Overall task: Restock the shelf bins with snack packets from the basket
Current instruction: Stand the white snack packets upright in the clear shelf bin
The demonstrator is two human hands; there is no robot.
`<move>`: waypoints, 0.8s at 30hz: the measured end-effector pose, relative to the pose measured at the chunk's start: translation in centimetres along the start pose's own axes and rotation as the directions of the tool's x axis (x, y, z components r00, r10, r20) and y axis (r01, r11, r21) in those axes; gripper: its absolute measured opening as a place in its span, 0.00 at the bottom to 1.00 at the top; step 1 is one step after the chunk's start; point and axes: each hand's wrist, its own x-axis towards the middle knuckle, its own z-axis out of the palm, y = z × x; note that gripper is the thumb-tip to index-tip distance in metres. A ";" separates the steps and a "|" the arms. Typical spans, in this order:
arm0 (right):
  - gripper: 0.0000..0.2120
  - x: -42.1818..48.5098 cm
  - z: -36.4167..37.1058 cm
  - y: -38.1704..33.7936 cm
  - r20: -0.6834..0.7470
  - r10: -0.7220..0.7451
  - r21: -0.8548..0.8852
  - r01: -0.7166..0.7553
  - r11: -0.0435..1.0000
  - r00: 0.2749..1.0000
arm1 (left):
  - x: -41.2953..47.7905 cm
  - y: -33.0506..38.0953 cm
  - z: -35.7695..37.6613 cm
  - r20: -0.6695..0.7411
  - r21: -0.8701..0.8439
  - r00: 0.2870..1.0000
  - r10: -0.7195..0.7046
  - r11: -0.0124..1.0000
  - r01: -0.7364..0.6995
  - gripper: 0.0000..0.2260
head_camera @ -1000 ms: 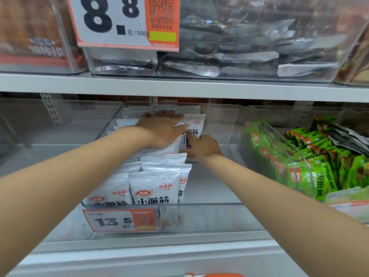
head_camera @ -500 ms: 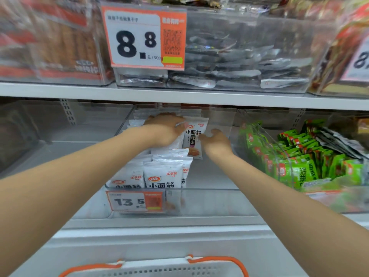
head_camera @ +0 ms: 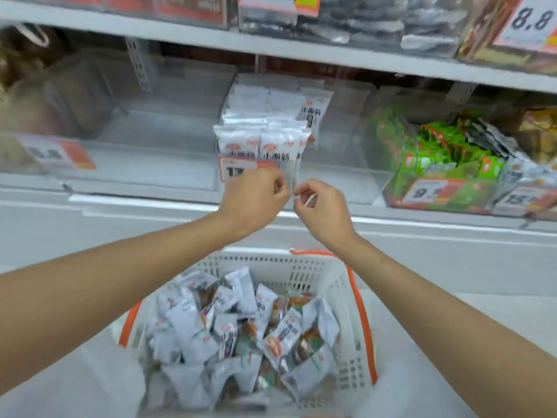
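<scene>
A white basket (head_camera: 316, 267) with orange handles sits low in the middle, holding several white snack packets (head_camera: 241, 324) in a loose heap. Above it, a clear shelf bin (head_camera: 337, 173) holds rows of the same white packets (head_camera: 265, 140) standing along its left side. My left hand (head_camera: 253, 200) and my right hand (head_camera: 322, 209) hover side by side in front of the bin's front wall, above the basket. Both have loosely curled fingers and hold nothing that I can see.
A clear bin (head_camera: 156, 137) stands to the left of the white-packet bin. A bin of green packets (head_camera: 434, 164) stands on the right. The upper shelf (head_camera: 331, 52) carries bins of silver packets. Price tags hang on the bin fronts.
Both hands have pulled back out of the bin toward me and come down in front of it. The view has tilted down, so the basket of packets now shows.
</scene>
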 end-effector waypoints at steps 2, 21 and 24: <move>0.07 -2.4 2.1 1.2 0.176 0.050 -0.027 -0.046 0.999 0.983 | -2.9 -1.8 1.3 0.210 0.022 0.975 -0.072 0.997 0.069 0.07; 0.14 -12.3 12.9 16.7 0.830 0.378 -0.555 0.677 0.484 0.410 | -7.4 -11.7 8.1 0.807 0.336 0.546 -0.227 0.936 -0.106 0.04; 0.17 -11.4 12.4 14.2 0.823 0.233 -0.545 0.603 0.583 0.519 | -7.3 -11.7 8.1 0.807 0.334 0.546 -0.224 0.936 -0.110 0.04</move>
